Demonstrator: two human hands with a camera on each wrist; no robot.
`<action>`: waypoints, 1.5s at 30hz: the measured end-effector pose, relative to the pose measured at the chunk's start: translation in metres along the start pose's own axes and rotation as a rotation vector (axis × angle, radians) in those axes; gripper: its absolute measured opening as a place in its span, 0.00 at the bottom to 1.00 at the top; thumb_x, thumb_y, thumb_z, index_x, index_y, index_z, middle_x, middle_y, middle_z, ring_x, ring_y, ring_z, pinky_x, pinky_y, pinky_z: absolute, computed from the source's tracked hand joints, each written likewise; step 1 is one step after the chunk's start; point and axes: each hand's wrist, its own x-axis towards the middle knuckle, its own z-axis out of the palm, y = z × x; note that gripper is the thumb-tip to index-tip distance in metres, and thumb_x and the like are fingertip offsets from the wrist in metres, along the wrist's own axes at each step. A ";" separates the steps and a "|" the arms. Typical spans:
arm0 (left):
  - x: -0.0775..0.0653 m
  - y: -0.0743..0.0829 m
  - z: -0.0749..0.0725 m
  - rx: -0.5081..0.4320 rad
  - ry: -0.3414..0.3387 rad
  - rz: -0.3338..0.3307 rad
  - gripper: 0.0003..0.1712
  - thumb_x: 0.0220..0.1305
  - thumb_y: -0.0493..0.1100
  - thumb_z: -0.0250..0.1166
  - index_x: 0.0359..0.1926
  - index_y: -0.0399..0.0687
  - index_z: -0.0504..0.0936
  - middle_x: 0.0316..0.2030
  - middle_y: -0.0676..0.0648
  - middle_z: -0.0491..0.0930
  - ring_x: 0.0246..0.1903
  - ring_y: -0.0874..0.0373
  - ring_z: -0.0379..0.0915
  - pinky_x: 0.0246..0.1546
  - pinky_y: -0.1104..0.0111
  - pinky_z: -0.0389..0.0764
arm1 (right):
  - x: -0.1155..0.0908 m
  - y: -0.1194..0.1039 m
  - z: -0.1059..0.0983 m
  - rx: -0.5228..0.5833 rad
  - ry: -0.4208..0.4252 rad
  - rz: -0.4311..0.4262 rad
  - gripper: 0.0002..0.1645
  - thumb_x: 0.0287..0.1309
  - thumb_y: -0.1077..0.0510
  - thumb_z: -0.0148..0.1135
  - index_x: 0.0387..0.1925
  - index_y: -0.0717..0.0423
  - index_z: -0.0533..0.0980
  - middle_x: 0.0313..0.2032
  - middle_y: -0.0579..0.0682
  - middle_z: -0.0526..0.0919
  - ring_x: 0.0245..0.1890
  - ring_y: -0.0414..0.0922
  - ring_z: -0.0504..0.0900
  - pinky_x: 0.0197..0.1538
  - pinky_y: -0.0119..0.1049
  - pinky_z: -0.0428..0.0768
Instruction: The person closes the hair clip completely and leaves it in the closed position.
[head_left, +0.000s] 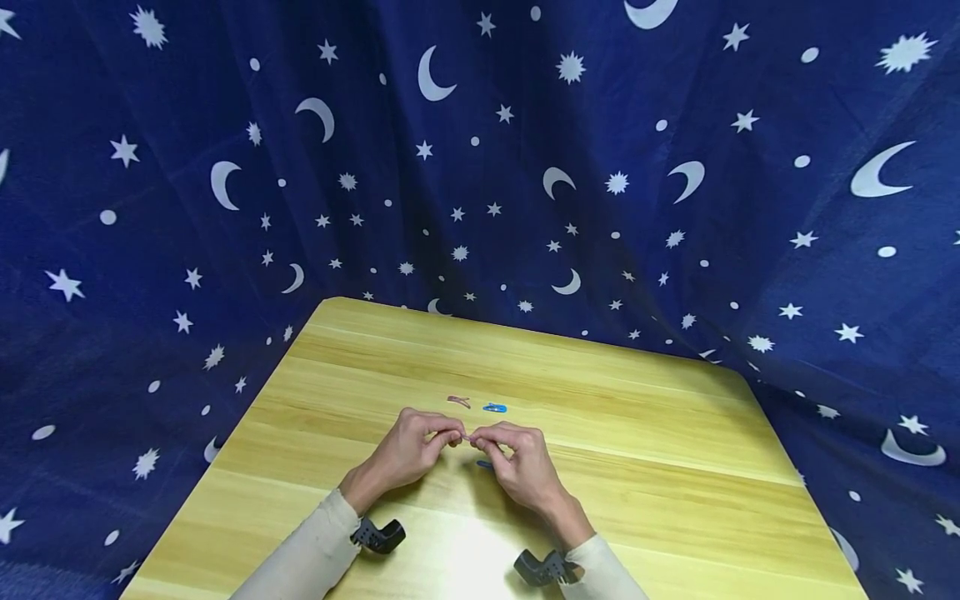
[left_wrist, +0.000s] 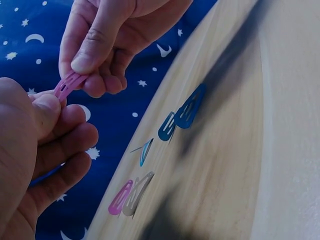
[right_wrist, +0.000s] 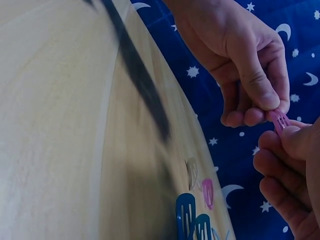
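Note:
Between my two hands, above the table, is a pink snap hair clip (left_wrist: 70, 86). My left hand (head_left: 412, 448) pinches one end with thumb and fingertips. The other end is pinched by my right hand (head_left: 522, 463); fingertips hide parts of the clip. Below, several more hair clips lie on the table. In the left wrist view a pink clip (left_wrist: 119, 200) rests beside a beige clip (left_wrist: 132, 201), a thin light-blue clip (left_wrist: 145, 151) appears open, and a dark blue clip (left_wrist: 184, 119) lies against a smaller blue clip (left_wrist: 164, 131).
The light wooden table (head_left: 675, 467) extends on all sides of the hands. A dark blue curtain (head_left: 510, 250) with white moons and stars hangs behind it and along both sides. Each wrist carries a black camera mount, such as the left mount (head_left: 378, 536).

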 end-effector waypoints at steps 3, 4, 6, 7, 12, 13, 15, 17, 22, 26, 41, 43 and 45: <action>0.001 0.001 -0.001 0.006 0.003 -0.015 0.07 0.72 0.31 0.71 0.42 0.46 0.93 0.34 0.50 0.93 0.34 0.67 0.87 0.39 0.75 0.87 | 0.000 0.000 0.001 0.004 0.009 0.010 0.08 0.65 0.71 0.72 0.41 0.58 0.91 0.40 0.49 0.95 0.41 0.43 0.94 0.50 0.30 0.89; 0.001 0.001 -0.001 0.009 0.003 -0.018 0.07 0.72 0.31 0.71 0.42 0.46 0.94 0.34 0.50 0.93 0.34 0.67 0.87 0.39 0.75 0.87 | 0.000 -0.001 0.001 0.007 0.012 0.015 0.08 0.65 0.71 0.72 0.41 0.58 0.91 0.40 0.49 0.95 0.41 0.43 0.94 0.49 0.31 0.89; 0.000 0.001 -0.001 0.014 0.001 -0.024 0.07 0.72 0.32 0.71 0.43 0.46 0.94 0.35 0.50 0.93 0.34 0.67 0.87 0.39 0.74 0.87 | 0.000 -0.001 0.002 0.009 0.013 0.018 0.08 0.65 0.71 0.72 0.40 0.58 0.91 0.40 0.48 0.95 0.41 0.43 0.94 0.49 0.31 0.89; 0.000 0.000 -0.001 0.015 0.001 -0.026 0.07 0.72 0.32 0.71 0.43 0.46 0.94 0.35 0.50 0.93 0.34 0.67 0.87 0.39 0.74 0.87 | 0.000 -0.001 0.002 0.012 0.012 0.022 0.08 0.65 0.71 0.72 0.40 0.59 0.91 0.40 0.48 0.95 0.41 0.43 0.94 0.49 0.31 0.90; -0.003 -0.001 -0.001 0.014 0.001 -0.033 0.07 0.72 0.31 0.71 0.43 0.44 0.94 0.36 0.49 0.93 0.35 0.65 0.88 0.39 0.74 0.88 | -0.001 -0.002 0.004 0.032 -0.003 0.050 0.08 0.66 0.71 0.72 0.41 0.60 0.91 0.40 0.48 0.95 0.41 0.42 0.94 0.48 0.33 0.90; -0.003 -0.001 -0.001 0.016 0.002 -0.032 0.07 0.72 0.31 0.72 0.43 0.44 0.94 0.36 0.49 0.93 0.35 0.65 0.88 0.39 0.74 0.88 | -0.001 -0.002 0.004 0.036 -0.006 0.057 0.08 0.66 0.71 0.72 0.41 0.60 0.91 0.40 0.48 0.95 0.41 0.42 0.94 0.49 0.33 0.90; -0.004 -0.001 -0.001 0.017 0.005 -0.034 0.07 0.72 0.31 0.72 0.43 0.44 0.94 0.36 0.49 0.93 0.35 0.66 0.88 0.39 0.74 0.88 | -0.001 -0.003 0.004 0.038 -0.011 0.065 0.08 0.66 0.70 0.72 0.41 0.59 0.91 0.41 0.48 0.95 0.42 0.42 0.94 0.48 0.33 0.90; -0.005 0.000 -0.001 0.021 0.007 -0.035 0.07 0.72 0.31 0.72 0.43 0.45 0.94 0.36 0.50 0.93 0.35 0.66 0.88 0.39 0.74 0.88 | -0.001 -0.003 0.005 0.039 -0.013 0.068 0.07 0.66 0.70 0.72 0.42 0.59 0.91 0.41 0.48 0.95 0.42 0.42 0.94 0.49 0.34 0.90; -0.007 0.000 -0.003 0.020 0.001 -0.043 0.07 0.73 0.32 0.71 0.43 0.46 0.94 0.36 0.50 0.93 0.35 0.67 0.87 0.38 0.74 0.87 | 0.000 -0.005 0.006 0.037 -0.013 0.062 0.06 0.67 0.69 0.73 0.41 0.60 0.91 0.41 0.48 0.95 0.42 0.43 0.94 0.49 0.34 0.90; -0.008 -0.001 -0.004 0.019 -0.013 -0.059 0.07 0.74 0.33 0.70 0.44 0.46 0.94 0.36 0.51 0.93 0.34 0.66 0.87 0.38 0.74 0.87 | 0.000 -0.006 0.006 0.029 -0.019 0.071 0.05 0.67 0.67 0.73 0.41 0.58 0.92 0.41 0.47 0.95 0.43 0.43 0.94 0.51 0.36 0.90; -0.012 0.000 -0.017 -0.008 -0.130 -0.225 0.08 0.75 0.37 0.71 0.46 0.53 0.95 0.38 0.52 0.94 0.35 0.68 0.84 0.40 0.71 0.87 | 0.003 -0.011 0.010 -0.010 -0.032 0.112 0.07 0.65 0.66 0.75 0.42 0.53 0.91 0.41 0.44 0.95 0.44 0.41 0.93 0.51 0.38 0.90; -0.012 0.000 -0.019 -0.018 -0.148 -0.249 0.07 0.75 0.38 0.72 0.46 0.54 0.95 0.38 0.53 0.93 0.35 0.68 0.83 0.39 0.71 0.86 | 0.004 -0.012 0.011 -0.002 -0.037 0.120 0.07 0.65 0.66 0.75 0.42 0.52 0.91 0.41 0.44 0.95 0.44 0.40 0.93 0.50 0.38 0.90; -0.013 -0.001 -0.021 -0.022 -0.161 -0.257 0.07 0.76 0.39 0.71 0.45 0.55 0.94 0.39 0.54 0.93 0.35 0.69 0.83 0.39 0.71 0.86 | 0.004 -0.013 0.012 0.008 -0.041 0.125 0.08 0.65 0.67 0.75 0.41 0.52 0.91 0.40 0.44 0.95 0.44 0.40 0.92 0.50 0.38 0.90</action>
